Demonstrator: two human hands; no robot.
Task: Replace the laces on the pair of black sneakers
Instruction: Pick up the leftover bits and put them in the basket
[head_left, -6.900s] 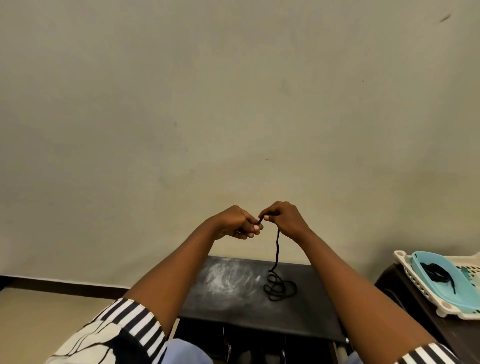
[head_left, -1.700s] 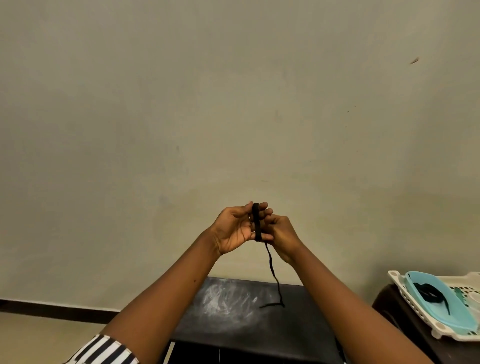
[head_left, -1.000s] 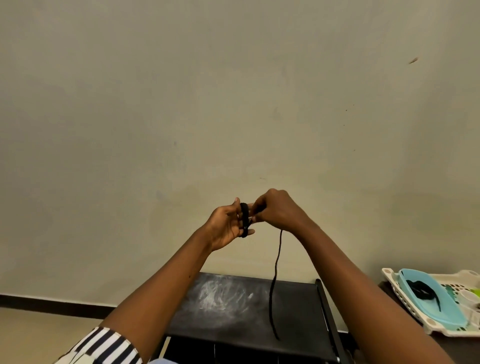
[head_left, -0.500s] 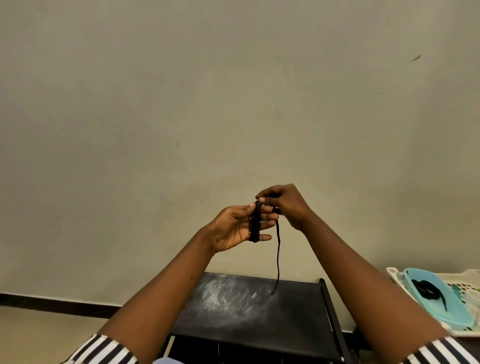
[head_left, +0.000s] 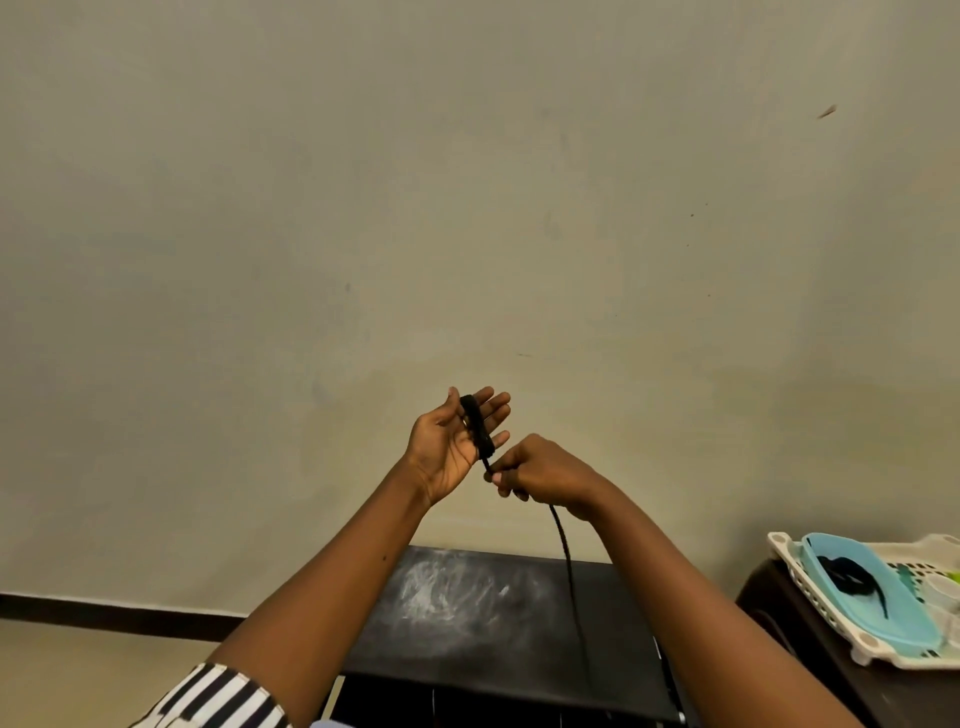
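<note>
A black shoelace (head_left: 477, 423) is wound in several turns round the straight fingers of my left hand (head_left: 451, 442), which is raised palm up in front of the wall. My right hand (head_left: 540, 474) sits just below and to the right and grips the lace close to the coil. The loose end (head_left: 570, 577) hangs from that fist down over the black table (head_left: 467, 618). The sneakers are not in view.
At the right, a white plastic basket (head_left: 852, 642) on a dark stand holds a light blue tray (head_left: 893, 618) with another black lace (head_left: 847, 571) in it. A plain beige wall fills the background.
My right hand has come down from above the left fingers to below them, laying another turn of lace round them. My left hand has risen a little and its fingers have spread.
</note>
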